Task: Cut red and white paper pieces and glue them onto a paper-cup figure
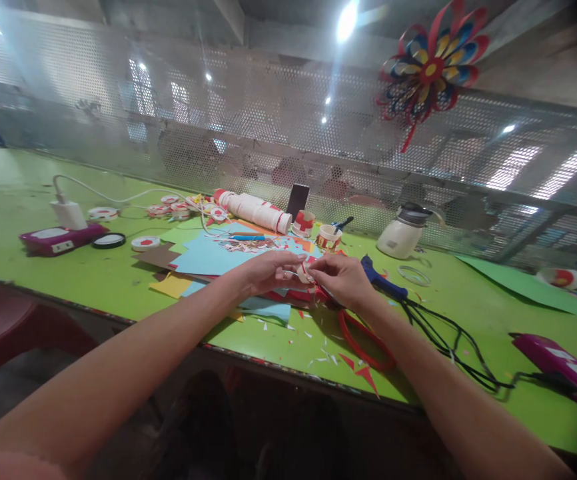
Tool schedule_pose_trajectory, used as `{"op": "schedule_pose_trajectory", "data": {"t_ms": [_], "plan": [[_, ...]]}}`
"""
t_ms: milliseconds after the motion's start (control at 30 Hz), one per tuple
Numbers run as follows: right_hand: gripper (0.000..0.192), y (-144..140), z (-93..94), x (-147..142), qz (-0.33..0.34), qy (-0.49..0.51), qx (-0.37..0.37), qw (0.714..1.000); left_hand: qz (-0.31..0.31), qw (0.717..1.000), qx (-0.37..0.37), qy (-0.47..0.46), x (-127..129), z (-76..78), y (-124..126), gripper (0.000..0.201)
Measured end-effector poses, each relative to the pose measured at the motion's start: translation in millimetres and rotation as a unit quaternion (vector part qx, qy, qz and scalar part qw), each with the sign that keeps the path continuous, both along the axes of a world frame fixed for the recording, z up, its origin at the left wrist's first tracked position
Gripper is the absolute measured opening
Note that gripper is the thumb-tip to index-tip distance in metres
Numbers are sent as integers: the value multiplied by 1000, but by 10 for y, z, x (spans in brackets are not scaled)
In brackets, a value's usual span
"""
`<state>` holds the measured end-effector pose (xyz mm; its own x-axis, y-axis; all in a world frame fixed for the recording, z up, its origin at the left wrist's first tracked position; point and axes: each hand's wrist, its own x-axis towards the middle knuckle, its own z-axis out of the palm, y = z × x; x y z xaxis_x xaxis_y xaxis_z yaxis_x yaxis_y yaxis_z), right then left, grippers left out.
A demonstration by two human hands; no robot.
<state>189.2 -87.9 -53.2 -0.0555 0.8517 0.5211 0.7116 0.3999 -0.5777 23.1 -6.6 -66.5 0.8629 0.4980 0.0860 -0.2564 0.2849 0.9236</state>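
While sheets of coloured paper [218, 257] cover the green counter [18, 193], both hands, left [268, 271] and right [344, 278], pinch one small paper ring [305, 272].

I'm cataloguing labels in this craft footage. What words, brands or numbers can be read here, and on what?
None can be read.
Purple box at left: pale label patch, too blurred.
Purple box at right: white marks, no legible letters.
Small red-and-white piece between both hands' fingers: colour only, no print visible.
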Motion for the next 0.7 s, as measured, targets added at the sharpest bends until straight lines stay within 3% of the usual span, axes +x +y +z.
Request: {"op": "schedule_pose_trajectory", "data": {"t_ms": [267,467,700], "plan": [[16,-17,24,2,-16,5,-28,999,-5,1000,5,0,-4,2,-3,24],[19,-36,60,-13,4,-10,-9,1000,-10,1000,9,1,-9,10,-9,23],[15,-13,62,60,-30,-33,3,999,5,1000,-1,9,-11,10,-9,23]]}}
